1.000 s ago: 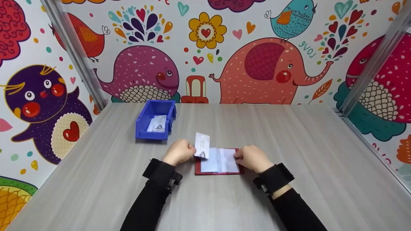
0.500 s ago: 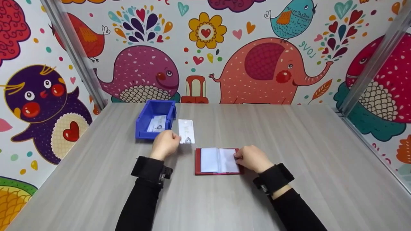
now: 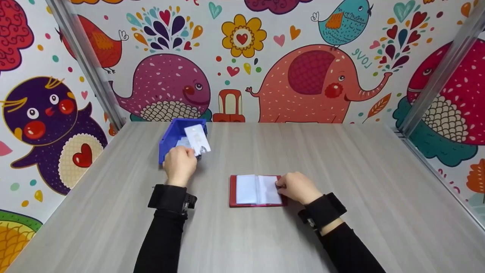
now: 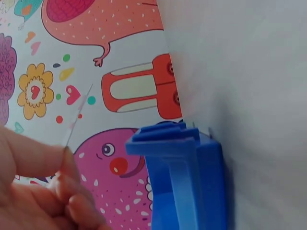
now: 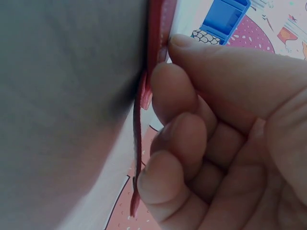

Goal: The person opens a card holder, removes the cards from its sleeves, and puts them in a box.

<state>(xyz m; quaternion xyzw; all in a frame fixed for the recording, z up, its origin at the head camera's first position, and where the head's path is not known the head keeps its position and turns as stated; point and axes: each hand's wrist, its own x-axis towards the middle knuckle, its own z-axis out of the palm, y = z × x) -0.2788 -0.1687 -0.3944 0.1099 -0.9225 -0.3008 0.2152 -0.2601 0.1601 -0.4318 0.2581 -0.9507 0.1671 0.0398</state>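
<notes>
My left hand (image 3: 179, 163) pinches a white printed card (image 3: 197, 138) between thumb and fingers, holding it tilted over the right side of a blue plastic bin (image 3: 163, 151). In the left wrist view the card (image 4: 78, 117) appears nearly edge-on, apart from the bin (image 4: 211, 182). More white cards lie in the bin, partly hidden by the hand. A red card holder (image 3: 233, 191) lies spread on the table with pale clear sleeves facing up. At its right edge, my right hand (image 3: 300, 187) pinches it, thumb on the sleeve side, as the right wrist view shows the red cover (image 5: 160, 33) beside the fingertips.
The wood-grain table (image 3: 341, 159) runs back to a wall (image 3: 235, 68) printed with cartoon animals. Metal posts (image 3: 87, 64) stand at its back corners. The bin is at the back left; the card holder is near the middle.
My left hand has moved left and away from me with the card, from above the card holder's left page to the blue bin. My right hand has stayed at the card holder.
</notes>
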